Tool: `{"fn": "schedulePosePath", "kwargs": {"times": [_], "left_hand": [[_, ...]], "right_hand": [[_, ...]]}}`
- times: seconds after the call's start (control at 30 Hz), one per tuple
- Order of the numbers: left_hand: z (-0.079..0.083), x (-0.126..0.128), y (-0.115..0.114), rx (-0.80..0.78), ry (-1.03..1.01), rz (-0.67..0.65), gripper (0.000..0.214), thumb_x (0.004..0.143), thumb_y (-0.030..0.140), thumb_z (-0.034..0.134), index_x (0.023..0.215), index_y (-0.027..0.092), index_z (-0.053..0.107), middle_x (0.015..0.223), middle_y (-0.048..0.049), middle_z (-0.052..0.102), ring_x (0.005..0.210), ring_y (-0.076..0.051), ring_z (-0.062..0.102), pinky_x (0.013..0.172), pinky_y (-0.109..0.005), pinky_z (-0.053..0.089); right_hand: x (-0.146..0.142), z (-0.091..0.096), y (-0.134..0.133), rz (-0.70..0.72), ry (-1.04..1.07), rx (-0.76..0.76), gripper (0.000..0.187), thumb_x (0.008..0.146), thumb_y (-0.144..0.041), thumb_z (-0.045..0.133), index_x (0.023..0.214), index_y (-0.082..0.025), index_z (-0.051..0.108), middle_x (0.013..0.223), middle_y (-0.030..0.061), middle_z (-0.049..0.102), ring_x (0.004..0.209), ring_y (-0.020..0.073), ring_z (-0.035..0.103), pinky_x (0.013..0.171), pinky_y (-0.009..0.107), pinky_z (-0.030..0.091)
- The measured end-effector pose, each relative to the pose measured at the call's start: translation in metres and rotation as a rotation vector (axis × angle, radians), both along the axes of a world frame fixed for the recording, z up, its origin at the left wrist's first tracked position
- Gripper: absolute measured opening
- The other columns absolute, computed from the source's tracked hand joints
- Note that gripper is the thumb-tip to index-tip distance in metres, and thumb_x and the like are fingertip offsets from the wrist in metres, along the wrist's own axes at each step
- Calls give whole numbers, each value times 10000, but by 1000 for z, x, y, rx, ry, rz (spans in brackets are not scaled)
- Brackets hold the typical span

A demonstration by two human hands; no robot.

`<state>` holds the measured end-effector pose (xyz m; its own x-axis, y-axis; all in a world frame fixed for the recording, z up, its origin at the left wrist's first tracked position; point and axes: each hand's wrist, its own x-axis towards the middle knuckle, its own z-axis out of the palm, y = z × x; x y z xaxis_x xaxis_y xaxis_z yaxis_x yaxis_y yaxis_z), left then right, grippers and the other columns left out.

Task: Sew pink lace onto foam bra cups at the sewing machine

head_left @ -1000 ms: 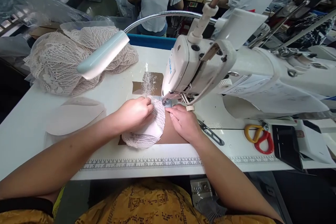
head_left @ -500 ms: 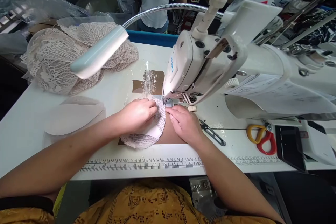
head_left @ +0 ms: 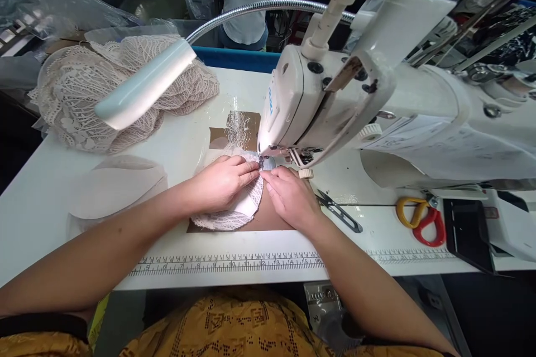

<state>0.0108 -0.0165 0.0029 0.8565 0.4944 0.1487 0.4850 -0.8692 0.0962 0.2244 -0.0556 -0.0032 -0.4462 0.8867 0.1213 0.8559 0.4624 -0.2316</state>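
A rounded piece of pale lace with a smooth white layer (head_left: 228,221) lies under the head of a white sewing machine (head_left: 288,106), its right edge by the presser foot (head_left: 262,163). On top of this lace piece rests my left hand (head_left: 220,181), fingers stretched towards the presser foot with the tips close to it. My right hand (head_left: 295,195) is closed at the lace's right edge, just in front of the foot, with index finger and thumb near together. Its fingertips meet the edge; the lace between them is barely visible. The needle is too small to make out.
Bundled lace (head_left: 100,83) sits back left under a lamp (head_left: 146,83). Sheer rounded pieces (head_left: 117,189) lie left. Thread snips (head_left: 340,212), scissors (head_left: 421,220) and a dark phone-like slab (head_left: 467,234) lie right. A ruler strip (head_left: 234,264) runs along the front edge. Co-workers (head_left: 251,0) are beyond.
My left hand's fingers have straightened from a bent, pinched pose and moved right to the presser foot. The lace piece has shifted slightly away from me. My right hand stays at its edge.
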Motion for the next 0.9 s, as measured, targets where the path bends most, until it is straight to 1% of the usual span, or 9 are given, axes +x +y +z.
{"fn": "schedulePosePath", "kwargs": {"times": [0.13,0.27,0.37,0.57,0.67,0.8,0.9], "left_hand": [[-1,-1,4,23,25,-24,432,898,85,460,1317,90,563,1354,-145,581,1107,-288,531,922,-430,476],[-2,-2,7,23,12,-44,438,908,69,434,1328,100,557,1361,-142,578,1110,-280,532,930,-427,468],[-2,-3,11,13,-13,-52,420,919,74,432,1315,110,569,1341,-141,594,1116,-275,537,929,-425,469],[-2,-4,25,-20,-37,-59,359,939,120,452,1259,123,616,1331,-104,615,1149,-273,530,961,-417,461],[-3,-4,30,-11,-34,-48,360,932,125,466,1260,117,615,1339,-110,609,1139,-274,540,950,-414,466],[-2,-5,27,11,-49,-20,354,932,135,474,1257,128,615,1337,-125,605,1164,-282,537,955,-428,457],[1,-5,18,-25,-84,-46,322,967,199,450,1224,136,633,1275,-128,643,1135,-262,557,951,-415,456]], "right_hand": [[-2,0,0,-10,-34,6,359,943,-175,409,1202,-184,658,1013,98,676,890,234,577,741,333,425],[-4,0,0,-14,-60,13,386,947,-180,403,1249,-176,643,1011,103,677,884,235,578,724,330,429],[-3,-1,0,-16,-62,9,397,944,-172,407,1268,-168,638,1003,99,677,874,232,578,724,328,428],[-3,-3,1,-14,-31,15,393,946,-172,408,1260,-177,644,977,90,679,858,223,571,727,324,424],[-3,-2,0,-15,-29,23,394,942,-167,404,1252,-170,648,986,92,682,852,224,571,723,328,422],[-1,-2,-2,3,-7,42,377,941,-176,403,1216,-169,661,994,88,686,830,218,564,714,329,414],[1,-2,-3,27,-3,58,343,938,-181,421,1160,-185,682,969,75,682,807,207,554,708,323,398]]}}
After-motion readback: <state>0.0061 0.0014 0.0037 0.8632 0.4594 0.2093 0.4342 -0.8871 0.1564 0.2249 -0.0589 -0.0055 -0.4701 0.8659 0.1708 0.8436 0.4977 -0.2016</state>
